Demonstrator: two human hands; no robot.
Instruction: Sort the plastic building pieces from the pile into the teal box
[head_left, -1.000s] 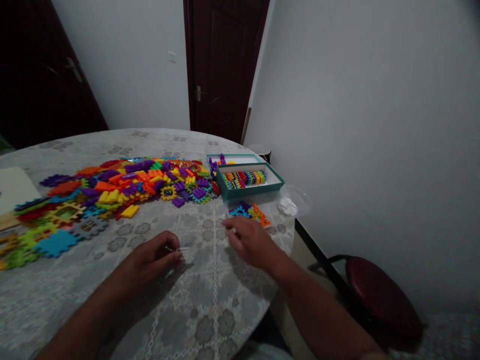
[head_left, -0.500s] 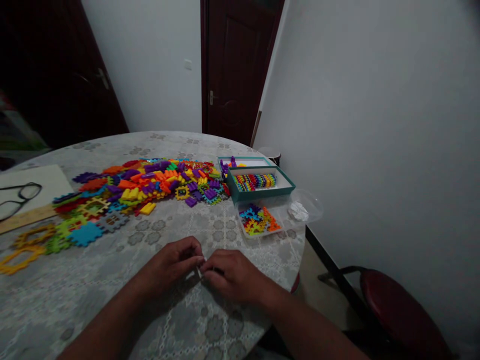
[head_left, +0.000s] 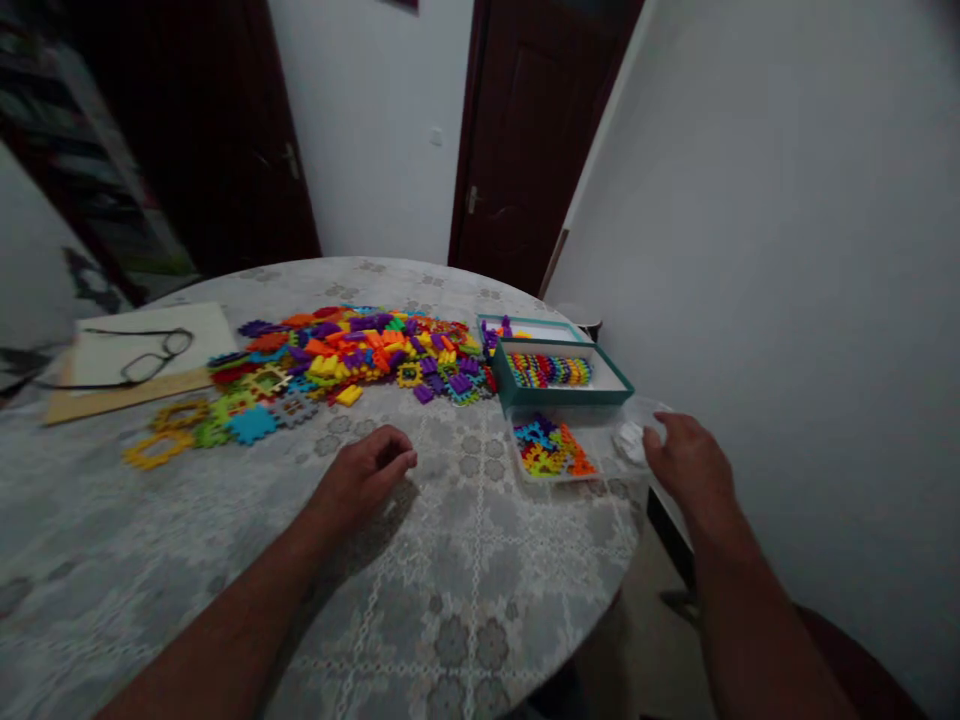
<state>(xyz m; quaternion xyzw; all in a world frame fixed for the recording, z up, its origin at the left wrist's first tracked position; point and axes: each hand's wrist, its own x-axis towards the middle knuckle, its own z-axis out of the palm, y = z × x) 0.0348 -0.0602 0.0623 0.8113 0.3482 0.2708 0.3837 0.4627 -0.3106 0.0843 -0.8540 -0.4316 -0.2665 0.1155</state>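
My left hand (head_left: 369,472) is over the patterned tablecloth (head_left: 427,560), its fingers curled together; whether something small is in them cannot be made out. My right hand (head_left: 686,460) is over the clear round lid (head_left: 649,412) at the table's right edge, thumb and forefinger apart, beside a crumpled white wad (head_left: 630,441). Left of the lid stands a clear plastic tray (head_left: 555,477) with small colourful toothed pieces (head_left: 555,450). Behind it a green box (head_left: 570,395) holds rows of multicoloured pieces (head_left: 547,370).
A large heap of colourful plastic pieces (head_left: 360,345) lies across the table's middle. Glasses (head_left: 150,360) rest on papers (head_left: 202,325) at the left. Another shallow box (head_left: 551,328) is behind the green one. A wall rises along the right side.
My right hand has left my left hand and moved right to the clear lid, its fingers parting. My left hand stays near the front middle. The view has turned left.
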